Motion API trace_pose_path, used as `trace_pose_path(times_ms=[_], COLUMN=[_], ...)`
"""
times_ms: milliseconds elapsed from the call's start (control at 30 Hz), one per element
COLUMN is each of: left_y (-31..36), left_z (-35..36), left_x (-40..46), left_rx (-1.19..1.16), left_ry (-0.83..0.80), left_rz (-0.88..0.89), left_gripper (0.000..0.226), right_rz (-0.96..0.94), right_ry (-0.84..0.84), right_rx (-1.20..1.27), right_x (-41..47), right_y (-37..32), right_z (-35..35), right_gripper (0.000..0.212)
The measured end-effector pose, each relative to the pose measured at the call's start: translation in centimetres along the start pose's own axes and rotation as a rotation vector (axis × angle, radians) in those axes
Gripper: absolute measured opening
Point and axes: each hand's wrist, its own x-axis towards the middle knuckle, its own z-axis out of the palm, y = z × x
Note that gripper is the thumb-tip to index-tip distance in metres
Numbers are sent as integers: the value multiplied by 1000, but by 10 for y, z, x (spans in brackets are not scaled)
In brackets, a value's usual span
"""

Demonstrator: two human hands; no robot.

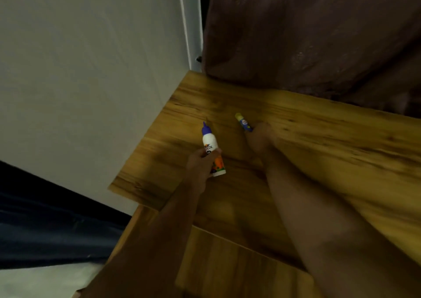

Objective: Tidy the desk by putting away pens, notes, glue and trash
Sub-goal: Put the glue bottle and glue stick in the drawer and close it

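Both forearms enter from the near edge of the frame and reach forward over the wooden desk (296, 124). Left hand (200, 165): grip closed around the lower body of a white glue bottle (210, 148) with a purple nozzle. The bottle's long axis runs away from the person, nozzle pointing to the far left corner, base nearest the wrist. Whether the bottle rests on the desk or is held just above it cannot be determined.

Right hand (260, 141): grip pressed together on the near end of a small glue stick (243, 122), blue body with a yellow cap. The stick's axis also runs away from the person, cap end leading; it projects beyond the fingertips toward the curtain (319, 35).

The two items lie near each other, roughly parallel, each already in the nearer hand. Judgement: both glues are secured; the coming move is carriage to storage, which is not in view.
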Motion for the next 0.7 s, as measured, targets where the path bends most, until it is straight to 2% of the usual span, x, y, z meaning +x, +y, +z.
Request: trace_pose_path(times_ms=[133,233,367,467,633,700], left_y=[0,-6,-28,-54,-100,-118], left_z=[23,45,78,101,124,126], left_x=[-23,-49,-100,-142,-208,-230], left_rx=[-21,-23,14,78,137,168], left_ry=[-23,-87,-192,-260,-380,-407], left_rz=[2,-5,47,37,20,7], left_gripper=[10,27,19,31,29,32], right_rz=[20,68,142,181,269,283], right_ry=[22,47,97,127,100,92], right_rx=[234,339,347,368,375,379], right_x=[-44,-81,-141,-191,-271,-302], right_y=[17,39,85,122,172,188], right_z=[-22,-46,-83,-106,-134,-144], right_gripper=[27,25,18,16,7,10])
